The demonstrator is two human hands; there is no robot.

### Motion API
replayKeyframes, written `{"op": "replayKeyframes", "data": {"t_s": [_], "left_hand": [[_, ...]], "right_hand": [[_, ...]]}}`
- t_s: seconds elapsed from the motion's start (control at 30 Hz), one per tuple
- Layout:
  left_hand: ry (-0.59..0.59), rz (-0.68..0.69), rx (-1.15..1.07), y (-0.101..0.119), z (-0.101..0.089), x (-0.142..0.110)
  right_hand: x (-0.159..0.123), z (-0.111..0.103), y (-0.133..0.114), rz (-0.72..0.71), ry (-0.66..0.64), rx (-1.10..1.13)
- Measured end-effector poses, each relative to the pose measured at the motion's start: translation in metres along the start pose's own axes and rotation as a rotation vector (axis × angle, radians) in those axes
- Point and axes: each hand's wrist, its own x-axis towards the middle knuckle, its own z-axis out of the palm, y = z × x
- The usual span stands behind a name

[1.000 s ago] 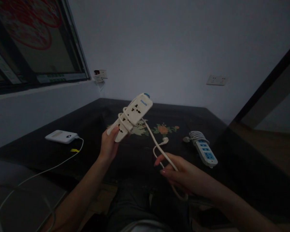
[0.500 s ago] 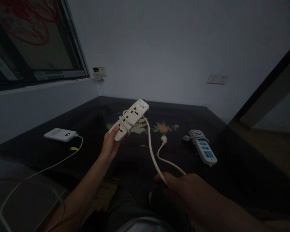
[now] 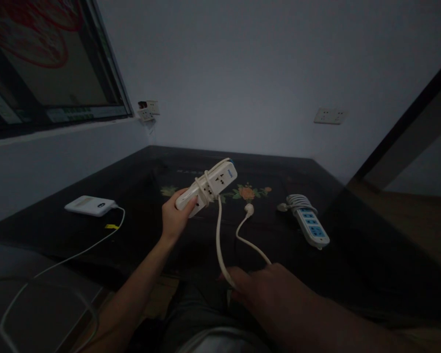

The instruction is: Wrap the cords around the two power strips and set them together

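My left hand [image 3: 177, 212] grips the lower end of a white power strip [image 3: 224, 177], its thumb on the socket face. The strip is tilted, its far end pointing up and right above the dark table. Loops of its own cord [image 3: 207, 184] are wound around its middle. From there the cord drops to my right hand [image 3: 255, 289], whose fingers are closed on it near my lap. Past that hand the cord runs back onto the table, ending in a white plug [image 3: 249, 210] that lies beside a painted flower.
On the right of the dark table [image 3: 191, 250] lies a second power strip [image 3: 312, 228] with blue sockets and a wound grey cord. At left are a white power bank [image 3: 90, 206] with a cable and a yellow scrap [image 3: 112, 226]. Wall sockets [image 3: 330, 115] are behind.
My left hand has moved the power strip right and turned it, so its face is angled differently. My right hand, holding the cord, has shifted slightly left.
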Motion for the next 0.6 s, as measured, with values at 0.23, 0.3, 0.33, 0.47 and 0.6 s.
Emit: {"op": "replayKeyframes", "data": {"t_s": [0.23,0.3,0.33,0.47,0.6], "left_hand": [[-0.363,0.147,0.168,0.026,-0.020,-0.012],[-0.458,0.115,0.113,0.032,-0.028,-0.015],[-0.505,0.085,0.079,0.034,-0.032,-0.016],[-0.700,-0.020,0.004,0.038,-0.046,-0.020],[-0.831,-0.010,-0.013,0.041,-0.047,-0.026]], "right_hand": [[-0.028,-0.044,0.019,-0.005,0.507,0.248],[-0.028,-0.054,0.029,0.025,0.761,0.263],[-0.026,-0.058,0.034,0.044,0.881,0.275],[-0.008,-0.067,0.056,0.050,1.160,0.386],[0.012,-0.068,0.070,0.003,1.109,0.508]]}}
